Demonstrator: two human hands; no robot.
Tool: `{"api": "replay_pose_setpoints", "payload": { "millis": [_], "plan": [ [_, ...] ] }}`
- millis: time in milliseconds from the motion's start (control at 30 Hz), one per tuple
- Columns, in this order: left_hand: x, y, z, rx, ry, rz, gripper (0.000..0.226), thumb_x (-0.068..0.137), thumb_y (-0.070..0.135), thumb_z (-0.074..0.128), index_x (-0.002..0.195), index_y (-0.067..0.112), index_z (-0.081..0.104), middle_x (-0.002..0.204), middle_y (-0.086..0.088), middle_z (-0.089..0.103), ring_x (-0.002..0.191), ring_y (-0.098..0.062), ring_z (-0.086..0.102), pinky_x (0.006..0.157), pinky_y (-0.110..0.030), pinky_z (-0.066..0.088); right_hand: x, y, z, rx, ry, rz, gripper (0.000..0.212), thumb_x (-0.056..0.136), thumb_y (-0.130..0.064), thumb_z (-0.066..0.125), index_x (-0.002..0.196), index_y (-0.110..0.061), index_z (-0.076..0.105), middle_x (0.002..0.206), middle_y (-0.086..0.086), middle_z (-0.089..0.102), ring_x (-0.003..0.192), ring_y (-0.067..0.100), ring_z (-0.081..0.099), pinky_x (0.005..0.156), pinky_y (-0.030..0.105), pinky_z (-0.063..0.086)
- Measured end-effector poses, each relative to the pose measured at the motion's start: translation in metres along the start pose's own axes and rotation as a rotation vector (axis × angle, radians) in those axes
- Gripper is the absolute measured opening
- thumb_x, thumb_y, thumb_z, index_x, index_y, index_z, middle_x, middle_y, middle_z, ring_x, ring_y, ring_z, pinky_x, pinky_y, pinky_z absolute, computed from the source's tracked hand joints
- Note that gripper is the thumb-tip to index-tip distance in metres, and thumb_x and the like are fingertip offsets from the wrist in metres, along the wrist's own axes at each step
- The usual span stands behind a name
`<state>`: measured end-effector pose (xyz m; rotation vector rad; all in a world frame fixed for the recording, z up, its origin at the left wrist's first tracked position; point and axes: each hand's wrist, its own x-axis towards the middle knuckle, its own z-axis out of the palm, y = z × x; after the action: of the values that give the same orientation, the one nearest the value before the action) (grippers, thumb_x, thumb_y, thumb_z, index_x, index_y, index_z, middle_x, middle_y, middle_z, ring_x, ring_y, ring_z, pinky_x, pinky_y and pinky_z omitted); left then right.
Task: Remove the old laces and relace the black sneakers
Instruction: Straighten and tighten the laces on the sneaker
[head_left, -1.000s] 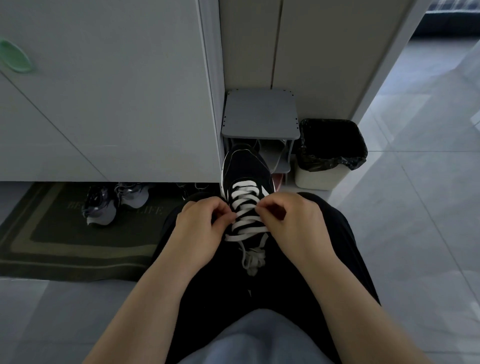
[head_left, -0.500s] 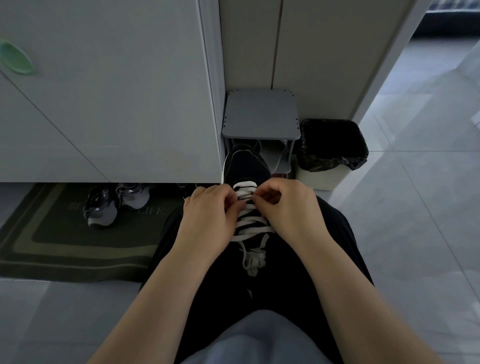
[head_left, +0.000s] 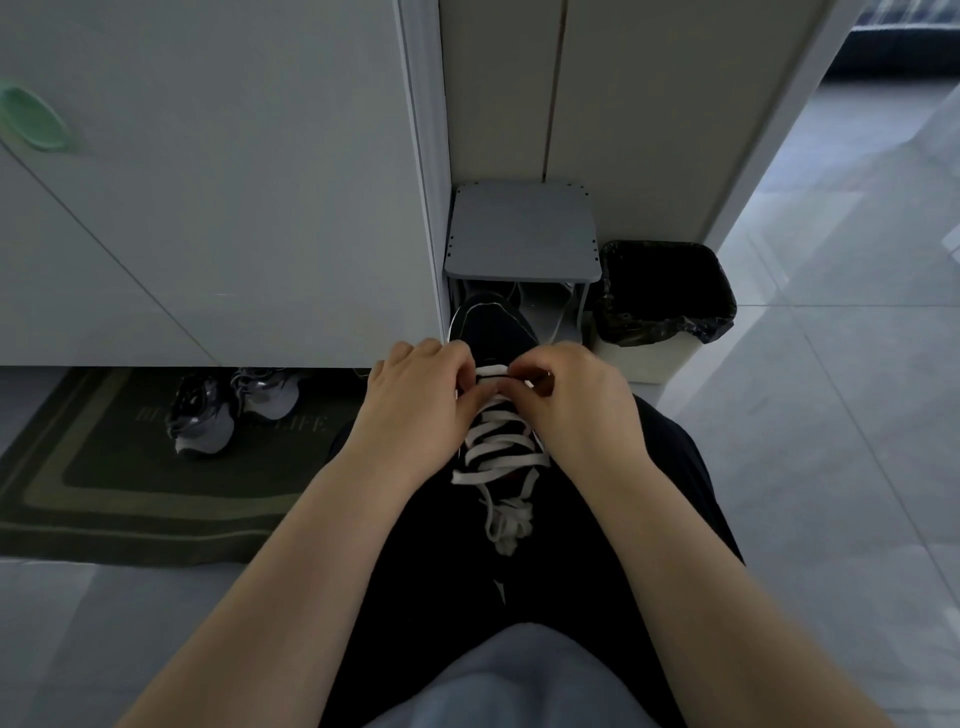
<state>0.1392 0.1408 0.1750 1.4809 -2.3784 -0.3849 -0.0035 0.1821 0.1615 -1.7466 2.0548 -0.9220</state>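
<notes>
Glossy tiles (head_left: 857, 415); left hand (head_left: 415, 395), right hand (head_left: 576, 400) fingers pinch flat white lace (head_left: 498, 447), sneaker (head_left: 493, 327)

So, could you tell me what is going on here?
A person sits with a black sneaker on their lap, toe pointing away. The left hand and the right hand both pinch the white lace at the rows nearest the toe. The lace runs through the other rows, and its loose ends lie bunched by the shoe's opening.
</notes>
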Motion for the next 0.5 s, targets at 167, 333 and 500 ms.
{"api": "replay_pose_setpoints", "payload": {
  "millis": [167, 333, 500],
  "plan": [
    [-0.003, -0.001, 0.009, -0.071, 0.022, 0.038, 0.019, 0.093, 0.037, 0.047, 0.082, 0.021, 0.045, 0.082, 0.007, 0.042, 0.083, -0.014, 0.039, 0.074, -0.025, 0.027, -0.005, -0.001, 0.006, -0.107, 0.061, -0.108, 0.015, 0.086, -0.024, 0.064, 0.079, -0.012, 0.070, 0.079, 0.001, 0.060, 0.066, 0.018, 0.057, 0.058, 0.033, 0.048],
    [-0.012, -0.015, 0.018, -0.382, 0.020, -0.070, 0.011, 0.091, 0.025, 0.052, 0.081, 0.022, 0.049, 0.080, 0.010, 0.046, 0.087, -0.020, 0.047, 0.074, -0.025, 0.032, -0.009, 0.001, 0.008, -0.029, 0.070, -0.115, 0.012, 0.088, -0.020, 0.063, 0.083, -0.010, 0.067, 0.082, 0.001, 0.062, 0.069, 0.018, 0.059, 0.062, 0.036, 0.051],
    [-0.012, -0.015, 0.024, -0.397, 0.071, -0.060, 0.011, 0.090, 0.027, 0.052, 0.080, 0.024, 0.047, 0.082, 0.010, 0.046, 0.087, -0.020, 0.047, 0.074, -0.027, 0.034, -0.001, 0.000, 0.005, 0.132, 0.075, -0.131, 0.011, 0.087, -0.025, 0.065, 0.094, -0.018, 0.069, 0.089, -0.006, 0.062, 0.077, 0.008, 0.059, 0.070, 0.029, 0.053]
  ]
}}
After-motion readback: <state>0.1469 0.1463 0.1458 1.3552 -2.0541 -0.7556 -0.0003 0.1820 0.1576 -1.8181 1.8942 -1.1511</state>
